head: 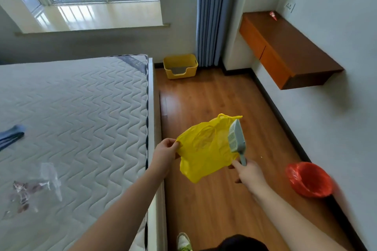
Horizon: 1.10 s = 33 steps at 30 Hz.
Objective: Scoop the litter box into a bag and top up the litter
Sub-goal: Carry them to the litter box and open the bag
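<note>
A yellow plastic bag hangs in mid-air in front of me, stretched between both hands. My left hand pinches its left edge. My right hand grips the handle of a grey slotted litter scoop, which points up beside the bag's right side, and a finger also touches the bag's lower right edge. The yellow litter box with grey litter inside stands far ahead on the floor by the wall under the window.
A bed with a bare quilted mattress fills the left side. A wooden floor strip runs to the litter box. A bin lined with a red bag sits by the right wall, under a floating brown shelf. Blue curtains hang beyond.
</note>
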Tool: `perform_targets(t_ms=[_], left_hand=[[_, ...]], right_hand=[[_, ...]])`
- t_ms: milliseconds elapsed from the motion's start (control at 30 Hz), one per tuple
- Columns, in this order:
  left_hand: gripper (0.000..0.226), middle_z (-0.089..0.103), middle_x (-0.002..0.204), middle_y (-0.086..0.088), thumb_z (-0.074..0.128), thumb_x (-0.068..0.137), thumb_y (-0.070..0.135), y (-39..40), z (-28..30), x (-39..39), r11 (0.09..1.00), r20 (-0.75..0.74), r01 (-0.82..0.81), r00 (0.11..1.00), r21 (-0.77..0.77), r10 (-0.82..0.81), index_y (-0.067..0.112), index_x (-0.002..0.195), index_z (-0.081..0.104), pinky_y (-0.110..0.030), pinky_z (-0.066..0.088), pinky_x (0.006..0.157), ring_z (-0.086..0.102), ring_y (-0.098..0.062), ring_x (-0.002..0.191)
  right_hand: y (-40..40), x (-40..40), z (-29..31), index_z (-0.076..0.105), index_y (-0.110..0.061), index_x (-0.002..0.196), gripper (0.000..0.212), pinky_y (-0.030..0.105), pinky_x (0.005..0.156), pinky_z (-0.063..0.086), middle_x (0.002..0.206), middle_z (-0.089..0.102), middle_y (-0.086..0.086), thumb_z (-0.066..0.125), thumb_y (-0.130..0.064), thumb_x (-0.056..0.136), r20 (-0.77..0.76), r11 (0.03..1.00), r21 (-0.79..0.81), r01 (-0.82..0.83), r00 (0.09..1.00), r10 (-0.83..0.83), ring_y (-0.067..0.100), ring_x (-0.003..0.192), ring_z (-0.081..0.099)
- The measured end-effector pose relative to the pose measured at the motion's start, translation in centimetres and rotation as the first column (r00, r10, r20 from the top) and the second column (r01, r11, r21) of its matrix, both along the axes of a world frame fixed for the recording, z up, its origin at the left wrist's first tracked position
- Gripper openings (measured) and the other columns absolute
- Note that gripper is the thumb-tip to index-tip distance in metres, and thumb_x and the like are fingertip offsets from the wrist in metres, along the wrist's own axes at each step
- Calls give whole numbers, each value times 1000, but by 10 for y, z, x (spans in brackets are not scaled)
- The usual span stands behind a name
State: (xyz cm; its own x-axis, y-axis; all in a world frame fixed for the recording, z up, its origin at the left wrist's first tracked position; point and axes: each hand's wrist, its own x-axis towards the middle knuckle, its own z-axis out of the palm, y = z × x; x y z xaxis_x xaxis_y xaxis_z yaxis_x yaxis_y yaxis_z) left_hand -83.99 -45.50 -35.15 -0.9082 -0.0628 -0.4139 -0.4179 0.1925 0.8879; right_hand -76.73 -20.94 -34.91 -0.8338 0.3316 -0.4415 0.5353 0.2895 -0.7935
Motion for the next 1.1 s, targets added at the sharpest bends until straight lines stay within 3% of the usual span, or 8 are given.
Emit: perform_targets(t_ms=[200,300,400,500,633,767,933,1100], left_hand=[[11,70,93,0,64,91,24,18,-9,-65,976,-89,87,990,-199,-107,17,99,68,-40,57,81,66,-18,86],[9,68,94,1,64,92,22,34,-15,-97,951,-102,122,982,-285,-157,18,99,66,-37,54,80,64,-18,85],[9,67,94,4,63,92,24,51,-21,-132,901,-84,205,963,-383,-255,19,99,66,-29,47,75,62,-16,88],[12,63,96,10,62,92,22,70,-22,-165,836,-62,254,945,-486,-322,18,103,65,-24,41,74,61,-11,92],[15,67,102,6,63,92,20,93,-14,-209,771,-58,290,919,-566,-389,16,105,67,-25,47,81,63,-12,94],[15,68,102,6,63,91,18,110,-4,-242,781,-110,268,913,-564,-392,16,106,67,-25,48,81,63,-11,94],[12,67,92,13,67,85,16,124,2,-272,850,-174,187,936,-492,-307,19,96,69,-16,46,79,60,-2,87],[11,68,88,13,67,82,14,123,-3,-308,910,-224,96,954,-404,-200,20,92,68,-11,45,75,60,4,85]], right_hand=[[9,-49,12,61,-16,85,21,13,41,44,70,57,0,55,-33,96,-108,999,42,15,994,-11,21,64,61],[28,-83,6,59,-19,71,28,19,41,45,58,46,0,56,-32,95,-104,998,61,-24,994,30,20,54,56],[46,-127,-9,53,-21,60,36,29,49,42,52,49,0,58,-35,93,-54,997,49,-66,996,69,17,46,51],[65,-174,-13,55,-19,60,38,27,54,39,52,54,-5,58,-34,94,-101,997,45,-67,992,71,8,44,49],[90,-236,-3,68,-17,82,22,6,53,38,70,64,-10,56,-28,96,-171,984,116,-135,973,153,-5,58,56],[108,-291,2,69,-24,91,8,2,62,37,88,69,-10,62,-20,91,-175,946,177,-271,937,302,3,79,59],[89,-329,-4,69,-28,101,25,8,68,42,99,66,-11,79,-24,78,-94,923,-44,-381,922,376,8,94,60],[52,-365,-20,61,-24,115,59,27,92,41,117,57,-6,88,-37,64,-95,911,19,-411,907,411,9,110,51]])
